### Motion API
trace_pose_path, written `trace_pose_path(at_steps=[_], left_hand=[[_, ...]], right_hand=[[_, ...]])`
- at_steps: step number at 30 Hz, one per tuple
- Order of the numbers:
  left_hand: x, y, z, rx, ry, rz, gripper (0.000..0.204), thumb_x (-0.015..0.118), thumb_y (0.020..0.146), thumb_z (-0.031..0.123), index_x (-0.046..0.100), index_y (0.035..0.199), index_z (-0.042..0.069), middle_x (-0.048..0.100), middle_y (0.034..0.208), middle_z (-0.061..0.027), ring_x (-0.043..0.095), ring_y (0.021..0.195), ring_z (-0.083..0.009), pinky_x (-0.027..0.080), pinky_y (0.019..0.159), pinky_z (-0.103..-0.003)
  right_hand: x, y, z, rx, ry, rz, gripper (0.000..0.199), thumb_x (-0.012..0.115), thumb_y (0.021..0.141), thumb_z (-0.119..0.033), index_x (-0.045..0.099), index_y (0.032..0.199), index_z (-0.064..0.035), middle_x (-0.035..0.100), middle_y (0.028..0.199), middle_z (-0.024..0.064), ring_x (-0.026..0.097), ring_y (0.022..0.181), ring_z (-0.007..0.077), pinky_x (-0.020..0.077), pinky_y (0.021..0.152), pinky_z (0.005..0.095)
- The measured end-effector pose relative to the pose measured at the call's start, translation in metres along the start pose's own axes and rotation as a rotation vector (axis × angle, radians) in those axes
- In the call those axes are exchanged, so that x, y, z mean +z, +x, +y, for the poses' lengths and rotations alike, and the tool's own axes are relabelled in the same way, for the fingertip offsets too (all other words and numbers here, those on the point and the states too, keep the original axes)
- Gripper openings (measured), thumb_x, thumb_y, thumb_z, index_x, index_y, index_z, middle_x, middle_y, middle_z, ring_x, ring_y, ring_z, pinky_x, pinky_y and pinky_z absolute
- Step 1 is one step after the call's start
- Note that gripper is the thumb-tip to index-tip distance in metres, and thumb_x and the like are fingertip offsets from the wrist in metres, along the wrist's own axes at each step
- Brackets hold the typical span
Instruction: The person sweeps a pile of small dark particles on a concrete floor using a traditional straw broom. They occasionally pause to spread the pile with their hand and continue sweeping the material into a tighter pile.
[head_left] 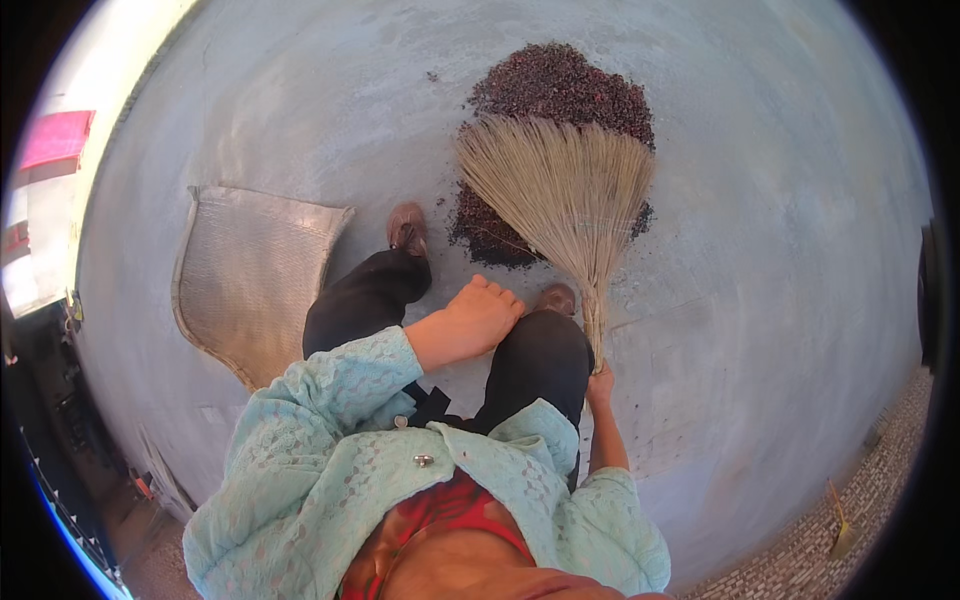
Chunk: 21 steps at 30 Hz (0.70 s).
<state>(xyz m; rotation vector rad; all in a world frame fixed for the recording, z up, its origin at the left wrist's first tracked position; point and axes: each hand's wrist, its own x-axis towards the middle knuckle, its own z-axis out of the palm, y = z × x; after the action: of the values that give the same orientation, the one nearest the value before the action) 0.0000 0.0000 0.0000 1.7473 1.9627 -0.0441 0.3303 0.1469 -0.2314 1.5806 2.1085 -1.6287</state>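
Note:
My right hand (600, 388) is closed round the narrow bound end of a straw broom (565, 190), beside my right knee. The broom's wide fan of bristles spreads away from me and lies over a heap of small dark reddish-brown dried bits (565, 85). Parts of the heap show beyond the bristles and on their near left side; the rest is covered. My left hand (482, 312) is curled, knuckles up, over my right knee, and nothing shows in it.
A woven, tray-like scoop (260, 275) lies on the grey concrete floor (760, 250) to the left of my feet. A few bits are scattered around the heap. A yellow broom-like thing (843, 538) lies on the patterned paving (800, 575) at the lower right.

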Motion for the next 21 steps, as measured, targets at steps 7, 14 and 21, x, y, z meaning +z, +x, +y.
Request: trace_pose_path(at_steps=[7,14,21], left_hand=[[0.003,0.001,0.012,-0.028,-0.046,0.048,0.020,0.053,0.078,0.015,0.060,0.097,0.010,0.058,0.082,-0.0055,0.058,0.079,-0.0231,0.040,0.071,-0.035],[0.004,0.005,0.009,-0.016,-0.007,-0.006,0.019,0.054,0.078,0.016,0.059,0.095,0.009,0.059,0.084,-0.0055,0.058,0.080,-0.0224,0.040,0.071,-0.036],[0.011,0.004,0.013,-0.066,0.009,0.045,0.019,0.055,0.078,0.016,0.060,0.095,0.009,0.060,0.086,-0.0058,0.059,0.080,-0.0223,0.040,0.073,-0.036]], right_hand=[[-0.024,-0.020,-0.035,0.037,-0.249,0.047,0.033,0.067,0.059,-0.014,0.057,0.090,-0.0069,0.062,0.071,0.0160,0.062,0.067,0.0323,0.0488,0.062,0.0415],[0.013,0.019,0.009,0.100,-0.269,0.028,0.031,0.065,0.067,-0.018,0.058,0.094,-0.0074,0.064,0.084,0.0209,0.061,0.082,0.0405,0.0483,0.069,0.0458],[-0.018,-0.003,-0.051,-0.043,-0.260,0.052,0.028,0.064,0.072,-0.025,0.058,0.095,-0.0093,0.064,0.085,0.0215,0.061,0.082,0.0420,0.0484,0.070,0.0468]])
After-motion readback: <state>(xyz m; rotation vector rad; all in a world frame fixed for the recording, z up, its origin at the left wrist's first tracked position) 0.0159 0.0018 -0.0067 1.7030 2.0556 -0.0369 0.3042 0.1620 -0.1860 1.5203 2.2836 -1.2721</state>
